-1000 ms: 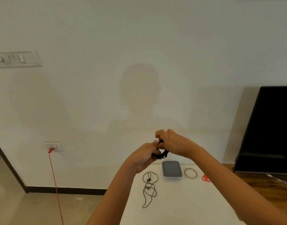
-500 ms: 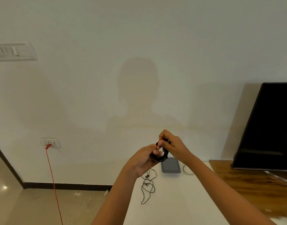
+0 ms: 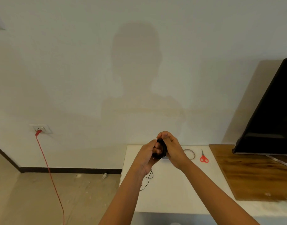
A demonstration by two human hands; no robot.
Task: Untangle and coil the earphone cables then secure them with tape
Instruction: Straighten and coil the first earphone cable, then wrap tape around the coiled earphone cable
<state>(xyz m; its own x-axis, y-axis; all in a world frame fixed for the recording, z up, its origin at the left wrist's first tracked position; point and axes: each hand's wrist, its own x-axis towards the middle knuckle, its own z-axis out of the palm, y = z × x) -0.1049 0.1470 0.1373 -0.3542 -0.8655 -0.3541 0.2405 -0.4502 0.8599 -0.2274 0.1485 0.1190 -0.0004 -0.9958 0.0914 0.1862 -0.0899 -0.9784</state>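
Cable coil [image 3: 163,149] sat gripped between our left hand [image 3: 146,154] and right hand [image 3: 172,148]; tape roll [image 3: 194,155] lay just beside the right.

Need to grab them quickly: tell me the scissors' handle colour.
Red handles on the scissors, clearest in the head view.

Two slender forearms, bare to the frame's lower edge, come in from about 6 and 5 o'clock. The left hand [image 3: 147,155] and right hand [image 3: 173,149] are bare too, as are both wrists.
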